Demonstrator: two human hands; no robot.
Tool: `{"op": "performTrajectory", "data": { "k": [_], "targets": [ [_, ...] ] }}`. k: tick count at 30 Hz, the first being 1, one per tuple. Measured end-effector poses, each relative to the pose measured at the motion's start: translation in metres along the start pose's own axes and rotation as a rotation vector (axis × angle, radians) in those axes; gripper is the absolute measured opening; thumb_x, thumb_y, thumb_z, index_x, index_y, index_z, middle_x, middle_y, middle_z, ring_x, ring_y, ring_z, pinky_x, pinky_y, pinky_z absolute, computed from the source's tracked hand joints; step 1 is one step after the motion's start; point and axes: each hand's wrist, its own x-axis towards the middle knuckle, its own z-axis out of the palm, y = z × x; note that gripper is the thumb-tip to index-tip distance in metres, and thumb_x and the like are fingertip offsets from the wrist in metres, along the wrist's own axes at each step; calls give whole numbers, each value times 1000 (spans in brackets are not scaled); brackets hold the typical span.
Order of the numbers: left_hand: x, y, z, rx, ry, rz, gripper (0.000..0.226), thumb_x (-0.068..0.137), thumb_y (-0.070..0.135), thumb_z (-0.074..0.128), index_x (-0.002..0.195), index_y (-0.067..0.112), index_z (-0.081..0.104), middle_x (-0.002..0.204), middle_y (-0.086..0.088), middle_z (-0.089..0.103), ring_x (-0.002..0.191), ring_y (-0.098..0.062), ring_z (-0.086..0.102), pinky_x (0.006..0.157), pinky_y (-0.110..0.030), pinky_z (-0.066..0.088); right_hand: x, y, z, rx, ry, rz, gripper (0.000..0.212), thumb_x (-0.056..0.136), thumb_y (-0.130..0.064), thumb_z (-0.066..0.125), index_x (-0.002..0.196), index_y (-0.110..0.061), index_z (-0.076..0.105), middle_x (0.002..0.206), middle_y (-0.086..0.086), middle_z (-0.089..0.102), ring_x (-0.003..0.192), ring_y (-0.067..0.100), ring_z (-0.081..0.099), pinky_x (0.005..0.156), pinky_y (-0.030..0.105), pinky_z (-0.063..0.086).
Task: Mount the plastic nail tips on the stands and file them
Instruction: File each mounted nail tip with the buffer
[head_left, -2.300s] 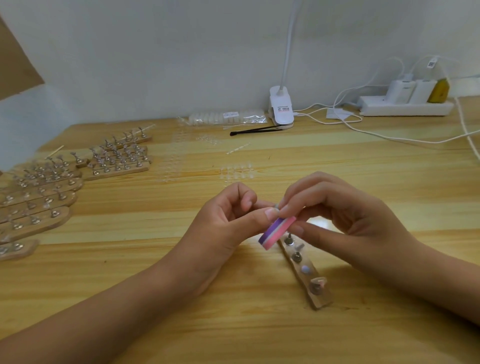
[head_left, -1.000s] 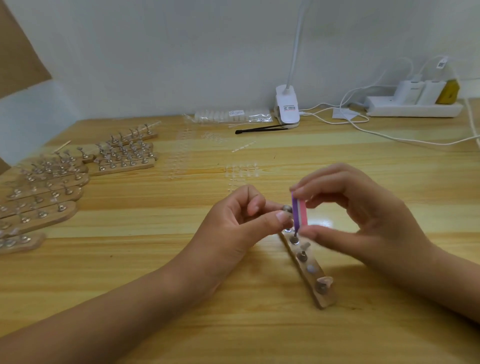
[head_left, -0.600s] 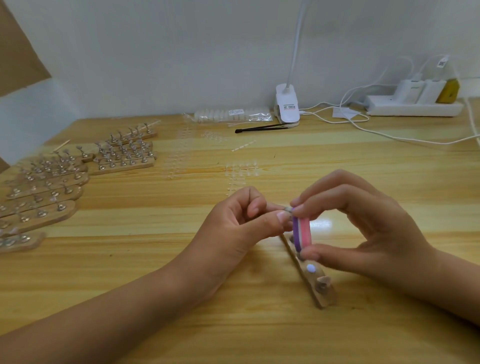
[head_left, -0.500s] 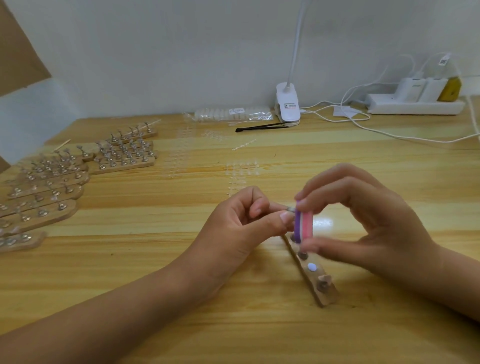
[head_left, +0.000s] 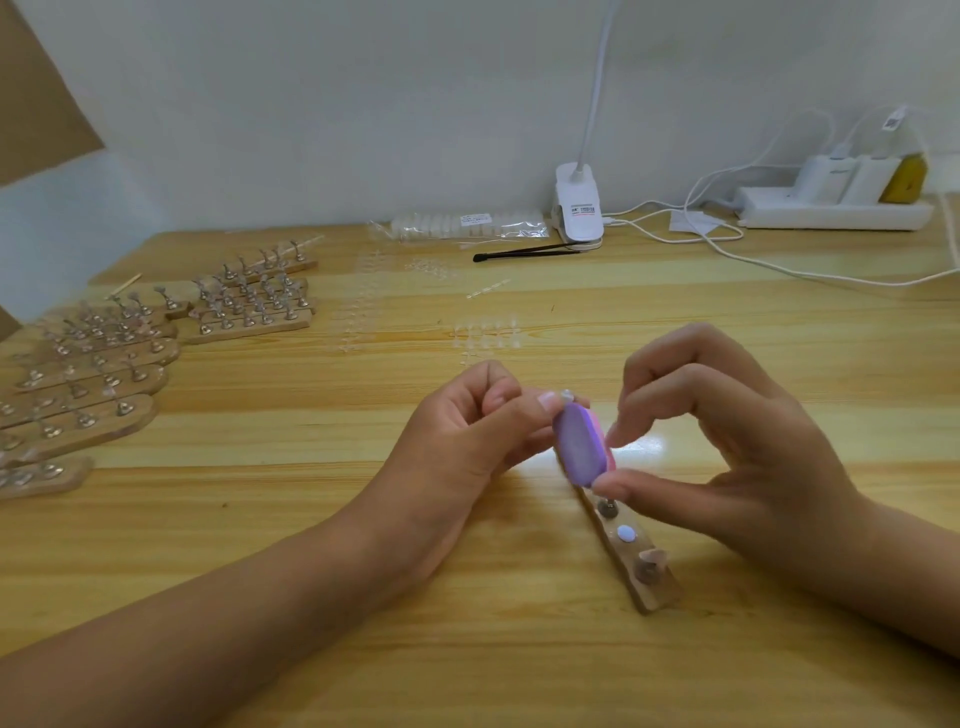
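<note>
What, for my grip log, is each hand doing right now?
Left hand: pinching a small metal stand.
Right hand: holding the purple-and-pink file between thumb and fingers.

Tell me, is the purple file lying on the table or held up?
Held up: the right hand pinches the purple file above the wooden stand.

Wooden table (head_left: 260, 499) with stand strips (head_left: 249, 326)
</note>
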Motion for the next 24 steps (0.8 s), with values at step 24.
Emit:
{"op": "performTrajectory", "data": {
  "k": [24],
  "targets": [
    [-4, 6, 5, -84, 47, -76, 30, 73, 12, 72, 65, 17, 43, 82, -8, 71, 76, -19, 71, 65, -22, 57, 1, 5, -5, -101, -72, -79, 38, 82, -32, 74, 112, -11, 64, 115, 2, 64, 111, 13, 62, 93, 27, 50]
  ]
}}
